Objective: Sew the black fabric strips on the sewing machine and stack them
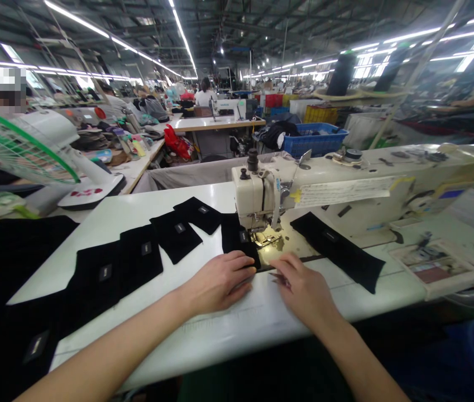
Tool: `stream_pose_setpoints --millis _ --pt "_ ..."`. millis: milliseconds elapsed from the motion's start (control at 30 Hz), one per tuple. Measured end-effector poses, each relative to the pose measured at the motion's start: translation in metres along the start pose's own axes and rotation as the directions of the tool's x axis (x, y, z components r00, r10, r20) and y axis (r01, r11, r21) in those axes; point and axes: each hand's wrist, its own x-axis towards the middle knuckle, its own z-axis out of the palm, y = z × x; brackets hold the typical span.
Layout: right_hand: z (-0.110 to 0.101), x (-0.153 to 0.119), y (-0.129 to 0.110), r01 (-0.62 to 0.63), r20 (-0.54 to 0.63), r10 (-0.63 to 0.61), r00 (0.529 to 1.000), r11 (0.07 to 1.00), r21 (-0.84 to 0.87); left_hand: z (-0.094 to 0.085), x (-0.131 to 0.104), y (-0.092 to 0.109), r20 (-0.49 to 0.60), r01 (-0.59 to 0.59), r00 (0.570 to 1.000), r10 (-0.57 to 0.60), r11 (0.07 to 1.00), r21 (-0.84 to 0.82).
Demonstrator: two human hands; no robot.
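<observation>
Several unreadable labels [147, 248] dot black cloths [132, 273] left of the left grip [220, 282], laid flat on one; right grip's [306, 290] hold cannot be told; beyond, the sewing machine [324, 169] bears an illegible note [345, 192].

To your left you have a fan [48, 133] with a green guard and a white base [100, 192]. Ahead of you, a red bag [176, 144] sits near a farther bench [203, 124] that carries another sewing machine [228, 107], with a person [204, 97] in white beyond it. To its right you see a blue basket [307, 148] with dark cloth [281, 133] at its left edge, a yellow crate [320, 115] behind, two dark thread cones [341, 74] higher up, and strip lights [77, 19] overhead
</observation>
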Motion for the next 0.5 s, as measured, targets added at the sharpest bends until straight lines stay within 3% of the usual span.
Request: stream_pose_setpoints --millis 100,200,367,500 --pt "-0.009 -0.006 0.018 -0.166 -0.176 0.151 0.973 0.983 -0.073 0.000 0.001 -0.007 0.002 0.011 1.000 -0.011 1.000 0.003" --pt "-0.024 -0.010 0.039 -0.375 -0.256 0.327 0.910 0.912 -0.167 0.000 0.002 -0.014 0.004 0.018 1.000 -0.018 1.000 -0.001" --pt "-0.043 -0.014 0.069 -0.555 -0.173 0.528 0.832 0.779 -0.293 -0.001 0.008 -0.022 -0.033 0.001 0.999 -0.002 1.000 -0.014" --pt "-0.045 -0.017 0.081 -0.549 -0.094 0.548 0.831 0.783 -0.292 -0.001 0.012 -0.030 -0.035 0.003 0.999 -0.003 1.000 -0.008"
